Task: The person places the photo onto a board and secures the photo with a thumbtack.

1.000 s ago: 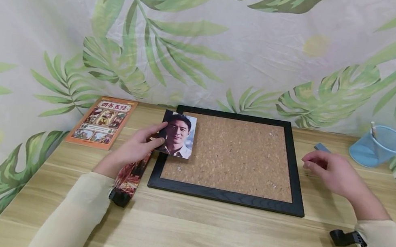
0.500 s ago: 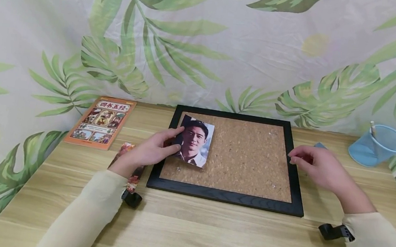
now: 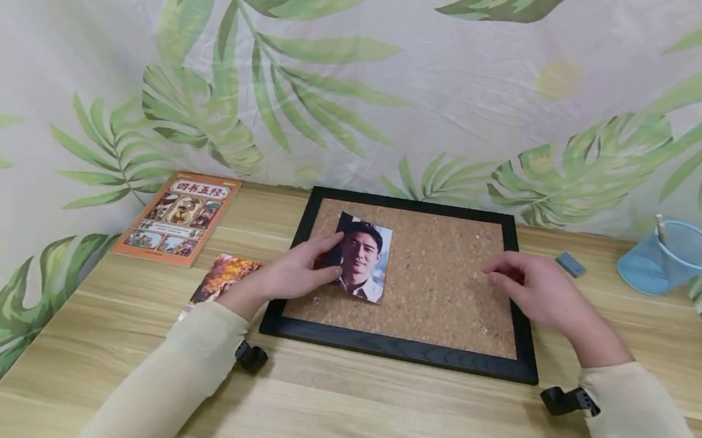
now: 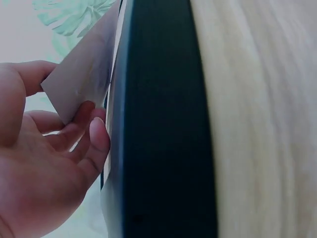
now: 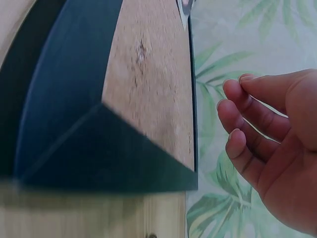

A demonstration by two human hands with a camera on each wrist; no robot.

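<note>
My left hand [image 3: 300, 269] pinches a portrait photo [image 3: 366, 268] by its left edge, thumb in front and fingers behind. The photo tilts over the left part of a black-framed cork board [image 3: 429, 278]. In the left wrist view its pale back [image 4: 81, 82] shows; I cannot tell if its lower edge touches the cork. Over the board's right side hangs my right hand [image 3: 535, 287], thumb and index tips meeting. Nothing shows between those tips in the right wrist view; a tiny thing there could be hidden. A second photo, autumn-coloured [image 3: 224, 273], lies partly under my left forearm.
An orange comic-style book [image 3: 178, 217] lies at the back left. At the right are a small blue-grey block [image 3: 570, 264] and a blue mesh pen cup [image 3: 668, 259] with a pencil-like stick. Small shiny spots [image 3: 485, 328] dot the cork. A leaf-patterned cloth hangs behind the table.
My left hand has carried the portrait photo rightward from the board's left edge onto the cork area. My right hand has moved left from the table over the board, uncovering the blue-grey block.
</note>
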